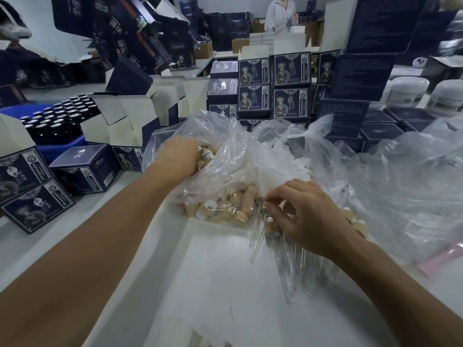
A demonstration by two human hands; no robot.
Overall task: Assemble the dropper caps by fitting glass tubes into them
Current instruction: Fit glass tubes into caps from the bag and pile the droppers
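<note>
Here the left hand (179,154) reaches into the open mouth of a clear bag (226,156) at the middle of the bench (82,236), its fingers curled down among tan caps (225,206); whether they grip one cannot be told. The caps are too many and too heaped to count. The right hand (304,216) rests at the bag's near right side, thumb and forefinger pinched together on something small that cannot be made out, beside one assembled dropper (271,227). Under that hand lies a row of assembled droppers, their glass tubes (290,266) pointing toward the bench's near edge; about eight tubes show, though glare blurs the count. A second bag (411,171) holds white pieces on the right. At the left edge one blue crate (62,147) carries dark bottles (57,116), packed in rows, with printed boxes (290,68) stacked around the far edge and two white jars (411,92) at the far right. One person (279,13) stands beyond.
</note>
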